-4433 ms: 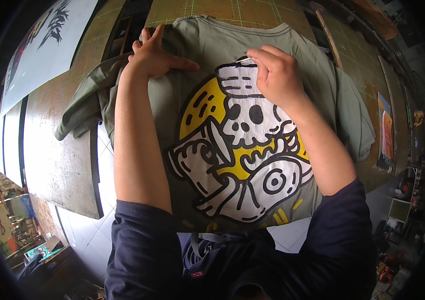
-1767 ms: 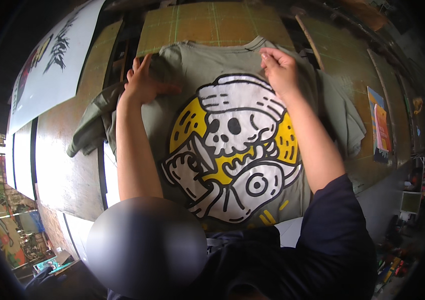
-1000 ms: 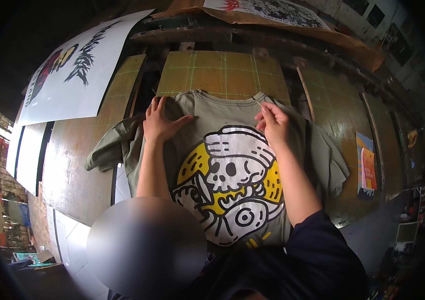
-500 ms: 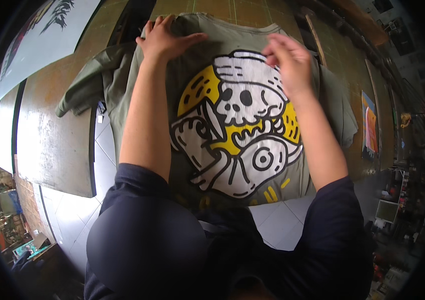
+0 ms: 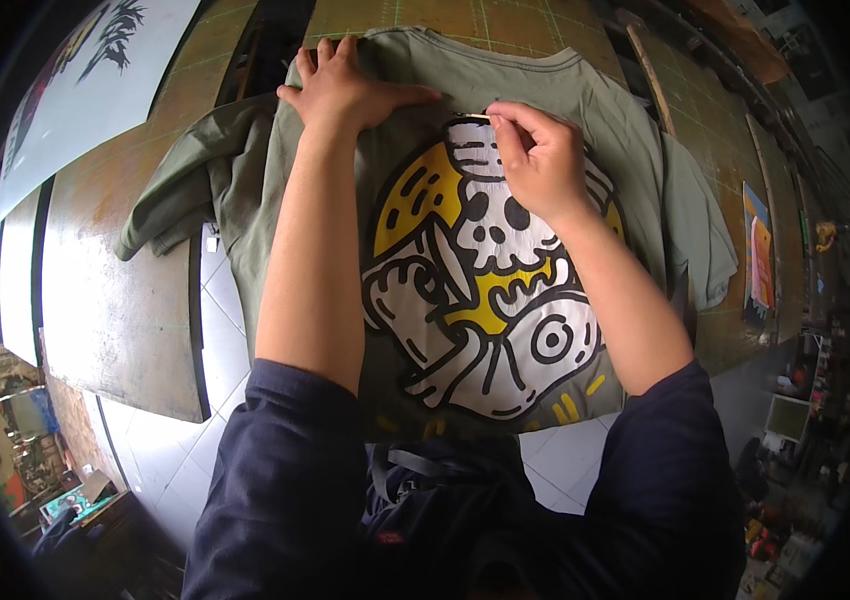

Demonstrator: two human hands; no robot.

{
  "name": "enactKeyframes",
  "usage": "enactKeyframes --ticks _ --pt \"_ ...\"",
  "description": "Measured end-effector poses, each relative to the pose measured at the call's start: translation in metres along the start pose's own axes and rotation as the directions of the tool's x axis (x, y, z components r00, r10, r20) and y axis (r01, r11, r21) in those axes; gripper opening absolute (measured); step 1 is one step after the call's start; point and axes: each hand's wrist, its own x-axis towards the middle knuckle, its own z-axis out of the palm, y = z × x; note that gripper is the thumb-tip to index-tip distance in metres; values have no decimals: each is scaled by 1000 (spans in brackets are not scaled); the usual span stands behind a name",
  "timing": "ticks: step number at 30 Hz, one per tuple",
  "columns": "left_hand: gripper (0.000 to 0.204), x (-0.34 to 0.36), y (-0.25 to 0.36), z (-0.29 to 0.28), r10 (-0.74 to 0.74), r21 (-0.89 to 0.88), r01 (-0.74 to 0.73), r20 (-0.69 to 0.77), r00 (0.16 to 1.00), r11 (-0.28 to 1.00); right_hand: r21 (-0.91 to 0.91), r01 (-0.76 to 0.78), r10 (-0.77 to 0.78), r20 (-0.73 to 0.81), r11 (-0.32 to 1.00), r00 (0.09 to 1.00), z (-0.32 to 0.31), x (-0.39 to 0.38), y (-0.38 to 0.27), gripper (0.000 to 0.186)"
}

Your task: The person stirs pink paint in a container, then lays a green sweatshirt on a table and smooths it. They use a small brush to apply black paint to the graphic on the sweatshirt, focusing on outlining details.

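Note:
An olive-green T-shirt (image 5: 635,145) lies spread out with its collar away from me. On it is a large print (image 5: 500,225) of a white skull in a cap, with black outlines and yellow patches. My left hand (image 5: 340,92) rests on the shirt at the far left, near the shoulder, its fingers spread. At the top edge of the print, my right hand (image 5: 548,160) is closed in a pinch. A thin pale stick (image 5: 475,116) juts from its fingertips over the cap; its exact kind is too small to tell. That hand and forearm cover the print's right part.
Under the shirt is a worn board (image 5: 335,14) with green grid lines. More boards (image 5: 125,290) stand at the left, with a pale sheet bearing a dark motif (image 5: 95,90) above. A colourful sheet (image 5: 760,255) lies at the right. Pale floor tiles (image 5: 160,450) show below.
My right hand has moved left and toward me, and its pinch now sits at the cap's top edge. My left hand stays spread on the shirt. The whole view has shifted slightly.

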Motion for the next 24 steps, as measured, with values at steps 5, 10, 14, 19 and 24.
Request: enactKeyframes --ticks 5,10,14,19,24 --pt "116 2 4 3 -47 -21 47 -1 999 999 58 -60 62 -36 997 997 -1 0 1 11" --pt "118 5 3 7 -16 -24 17 7 1000 1000 110 -195 200 -34 975 979 -3 2 -2 11" --pt "121 4 -1 1 95 -54 -92 56 994 994 158 -262 269 -27 952 963 -4 0 0 11" --pt "130 6 -2 0 59 -20 -57 92 994 998 15 -88 88 13 996 996 -3 1 -6 9" --pt "129 5 -1 4 32 -39 -29 62 998 999 -39 -4 6 49 999 999 -3 3 -13 7"
